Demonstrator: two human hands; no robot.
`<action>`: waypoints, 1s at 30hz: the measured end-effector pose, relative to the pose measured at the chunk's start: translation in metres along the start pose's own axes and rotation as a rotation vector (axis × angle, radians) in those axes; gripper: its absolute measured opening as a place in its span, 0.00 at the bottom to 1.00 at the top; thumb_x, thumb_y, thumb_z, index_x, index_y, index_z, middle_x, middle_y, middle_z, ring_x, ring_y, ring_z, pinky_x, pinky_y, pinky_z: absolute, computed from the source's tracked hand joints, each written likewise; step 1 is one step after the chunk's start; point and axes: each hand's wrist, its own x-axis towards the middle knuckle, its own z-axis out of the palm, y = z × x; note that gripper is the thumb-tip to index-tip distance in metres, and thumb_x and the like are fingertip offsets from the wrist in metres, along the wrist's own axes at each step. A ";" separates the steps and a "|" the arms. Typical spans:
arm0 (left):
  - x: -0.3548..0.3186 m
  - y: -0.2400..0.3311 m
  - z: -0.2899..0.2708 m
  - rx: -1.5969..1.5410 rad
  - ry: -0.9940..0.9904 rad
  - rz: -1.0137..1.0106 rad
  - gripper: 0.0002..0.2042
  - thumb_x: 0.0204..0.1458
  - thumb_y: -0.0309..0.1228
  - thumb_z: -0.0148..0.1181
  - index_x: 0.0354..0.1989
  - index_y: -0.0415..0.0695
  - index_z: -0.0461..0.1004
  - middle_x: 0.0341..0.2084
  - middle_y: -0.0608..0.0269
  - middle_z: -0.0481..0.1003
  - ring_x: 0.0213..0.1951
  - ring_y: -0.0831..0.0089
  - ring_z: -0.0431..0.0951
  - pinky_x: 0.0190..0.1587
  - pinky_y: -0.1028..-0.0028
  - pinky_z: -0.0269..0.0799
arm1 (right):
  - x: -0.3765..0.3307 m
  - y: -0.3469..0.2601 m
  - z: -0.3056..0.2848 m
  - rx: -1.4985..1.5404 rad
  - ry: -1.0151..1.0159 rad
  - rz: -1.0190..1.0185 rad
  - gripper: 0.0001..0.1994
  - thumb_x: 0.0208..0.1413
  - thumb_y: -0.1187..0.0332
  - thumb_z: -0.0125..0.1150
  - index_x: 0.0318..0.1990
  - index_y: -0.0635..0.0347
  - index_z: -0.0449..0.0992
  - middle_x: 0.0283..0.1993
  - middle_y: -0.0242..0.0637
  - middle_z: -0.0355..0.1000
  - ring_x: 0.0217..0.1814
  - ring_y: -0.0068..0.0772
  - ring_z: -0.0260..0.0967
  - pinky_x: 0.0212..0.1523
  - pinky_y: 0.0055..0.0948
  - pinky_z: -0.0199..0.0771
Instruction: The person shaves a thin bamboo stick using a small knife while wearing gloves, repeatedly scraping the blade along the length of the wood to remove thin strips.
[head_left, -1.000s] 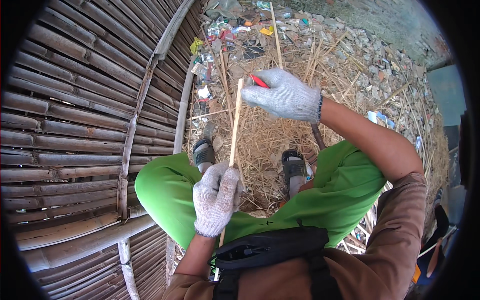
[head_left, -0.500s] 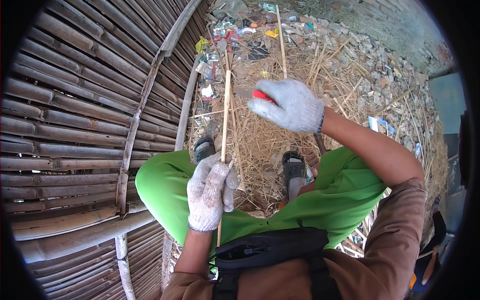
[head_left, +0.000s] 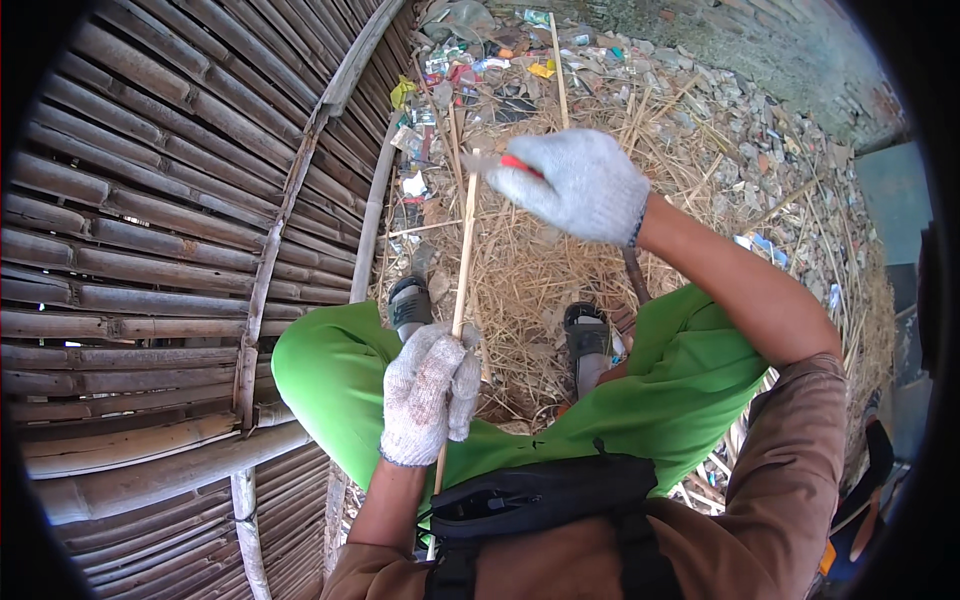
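In a knitted, stained glove, my left hand (head_left: 425, 395) is closed round a thin bamboo strip (head_left: 466, 250). The pale strip points away from me, its lower end running down past my wrist toward my lap. My right hand (head_left: 582, 188), gloved in white, grips a knife with a red handle (head_left: 520, 166). Its blade, smeared by motion, is at the far tip of the strip; whether it touches or only passes over it, I cannot tell.
A bamboo slat wall (head_left: 180, 240) stands close on my left. Straw (head_left: 525, 290), stones and litter cover the ground between my sandalled feet and beyond. A black waist bag (head_left: 545, 495) lies across my lap. Part of another person (head_left: 875, 480) shows at the lower right.
My right hand has moved left and slightly up with the knife, bringing the blade to the strip's tip. The strip now leans more to the right, its tip a little nearer me.
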 end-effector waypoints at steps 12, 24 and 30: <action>0.001 0.000 0.000 0.001 0.002 -0.019 0.14 0.74 0.34 0.53 0.53 0.31 0.73 0.18 0.62 0.71 0.10 0.77 0.63 0.13 0.77 0.58 | -0.019 -0.013 0.008 0.066 -0.057 -0.186 0.22 0.70 0.41 0.57 0.40 0.50 0.81 0.33 0.47 0.81 0.38 0.56 0.83 0.39 0.56 0.81; -0.003 -0.003 -0.002 0.013 -0.102 -0.017 0.15 0.75 0.35 0.52 0.52 0.32 0.73 0.16 0.61 0.70 0.10 0.76 0.62 0.13 0.75 0.58 | 0.006 0.064 -0.029 -0.113 0.177 0.165 0.31 0.73 0.37 0.46 0.38 0.56 0.82 0.31 0.50 0.80 0.37 0.57 0.81 0.41 0.55 0.80; 0.002 -0.004 -0.001 -0.025 -0.043 -0.037 0.15 0.75 0.36 0.52 0.50 0.32 0.72 0.15 0.61 0.70 0.09 0.76 0.62 0.12 0.76 0.58 | -0.014 0.000 -0.010 0.079 -0.024 -0.015 0.25 0.72 0.42 0.51 0.40 0.56 0.80 0.32 0.51 0.78 0.38 0.59 0.80 0.40 0.57 0.78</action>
